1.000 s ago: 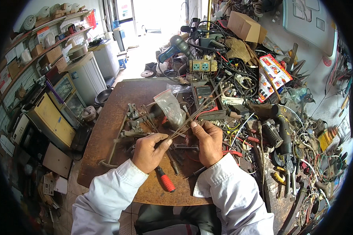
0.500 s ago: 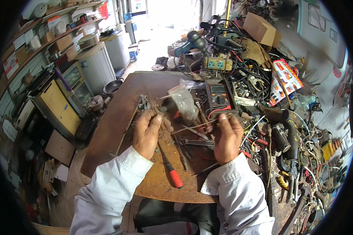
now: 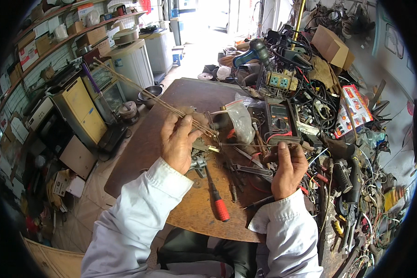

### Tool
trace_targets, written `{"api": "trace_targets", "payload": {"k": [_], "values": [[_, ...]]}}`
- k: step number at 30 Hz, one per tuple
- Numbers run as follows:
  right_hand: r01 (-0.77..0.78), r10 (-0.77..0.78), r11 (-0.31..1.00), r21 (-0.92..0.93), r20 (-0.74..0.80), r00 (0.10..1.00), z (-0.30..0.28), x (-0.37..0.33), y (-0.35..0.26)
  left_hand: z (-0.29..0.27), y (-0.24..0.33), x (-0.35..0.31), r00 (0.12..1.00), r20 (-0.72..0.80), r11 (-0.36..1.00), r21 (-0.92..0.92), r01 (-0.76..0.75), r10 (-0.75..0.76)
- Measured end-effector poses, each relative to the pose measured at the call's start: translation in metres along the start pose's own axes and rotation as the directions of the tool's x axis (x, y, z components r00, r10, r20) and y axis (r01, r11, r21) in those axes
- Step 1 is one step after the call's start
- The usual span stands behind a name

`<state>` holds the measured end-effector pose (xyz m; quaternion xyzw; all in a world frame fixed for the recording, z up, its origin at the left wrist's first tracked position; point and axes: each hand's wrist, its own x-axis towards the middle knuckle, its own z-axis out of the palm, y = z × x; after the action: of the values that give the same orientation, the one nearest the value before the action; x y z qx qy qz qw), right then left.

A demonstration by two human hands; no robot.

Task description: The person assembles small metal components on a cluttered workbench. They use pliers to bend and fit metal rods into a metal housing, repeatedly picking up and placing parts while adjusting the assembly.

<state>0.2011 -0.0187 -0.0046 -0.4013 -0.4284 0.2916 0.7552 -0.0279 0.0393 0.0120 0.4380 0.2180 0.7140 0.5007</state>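
Observation:
Above the brown tabletop, my left hand (image 3: 178,144) is closed round a bundle of thin brown wires (image 3: 141,88), whose long ends stick out to the upper left. A single thin strand (image 3: 245,145) runs from the bundle across to my right hand (image 3: 288,167), where thumb and fingers pinch its end. Beneath the left hand lies a grey metal fitting (image 3: 198,163). A screwdriver with a red and black handle (image 3: 221,209) rests nearer to me. Between the hands are a clear plastic bag (image 3: 242,121) and a metal wrench (image 3: 252,169).
A multimeter (image 3: 280,118) lies in its case behind my right hand. Tangled cables, tools and a cardboard box (image 3: 330,45) crowd the right side, with a blue heat gun or drill (image 3: 254,54) at the back. Cabinets (image 3: 81,109) and a black pan (image 3: 150,92) stand left of the table (image 3: 139,160).
The wire bundle, blurred and bunched at my left hand before, now reaches far to the upper left. Both hands sit further right in the picture, as does the whole scene.

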Motion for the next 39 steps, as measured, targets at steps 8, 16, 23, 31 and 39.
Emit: {"api": "trace_targets", "payload": {"k": [8, 16, 23, 31, 39], "values": [[-0.339, 0.341, 0.763, 0.550, 0.103, 0.934, -0.014, 0.013, 0.000, 0.003, 0.007, -0.007, 0.928, 0.089, 0.915, -0.158, 0.372, -0.362], [-0.447, 0.359, 0.757, 0.477, 0.269, 0.894, -0.007, 0.007, 0.017, 0.009, 0.014, -0.014, 0.920, 0.237, 0.925, -0.143, 0.351, -0.313], [-0.393, 0.321, 0.916, 0.077, 0.443, 0.837, -0.016, 0.012, 0.039, 0.006, 0.020, -0.011, 0.916, 0.284, 0.928, -0.160, 0.336, -0.283], [0.436, -0.089, 0.697, -0.569, 0.535, 0.840, -0.003, 0.000, 0.034, 0.016, 0.018, -0.024, 0.815, 0.485, 0.925, -0.034, 0.380, -0.317], [0.545, -0.115, 0.640, -0.541, 0.634, 0.765, 0.004, -0.003, 0.042, 0.041, 0.012, -0.044, 0.769, 0.621, 0.974, 0.225, 0.005, -0.148]]}}
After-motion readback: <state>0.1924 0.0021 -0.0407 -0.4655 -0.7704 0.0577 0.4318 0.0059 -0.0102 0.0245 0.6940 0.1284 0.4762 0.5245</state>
